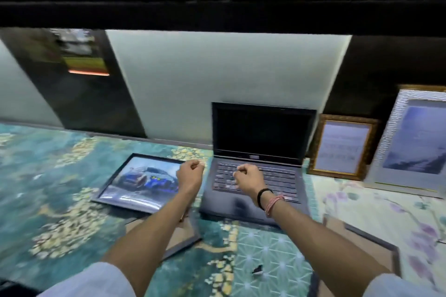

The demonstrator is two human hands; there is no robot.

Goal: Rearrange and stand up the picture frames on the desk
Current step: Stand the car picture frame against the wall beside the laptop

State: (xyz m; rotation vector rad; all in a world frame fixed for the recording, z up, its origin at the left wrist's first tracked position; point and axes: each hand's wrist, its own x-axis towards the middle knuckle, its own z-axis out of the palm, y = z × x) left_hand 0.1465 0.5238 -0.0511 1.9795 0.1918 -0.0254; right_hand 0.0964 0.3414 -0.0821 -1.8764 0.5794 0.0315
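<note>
A black frame with a car picture lies flat on the desk, left of the laptop. My left hand hovers over its right edge as an empty fist. My right hand is also a closed fist with nothing in it, above the laptop keyboard. A gold frame stands upright against the wall at the right, and beside it stands a larger white textured frame. Two more frames lie face down: one under my left forearm, one under my right forearm.
An open dark laptop sits mid-desk against the white wall. The desk wears a teal floral cloth on the left and a pale floral one on the right. A small black clip lies near the front. A dark shelf hangs overhead.
</note>
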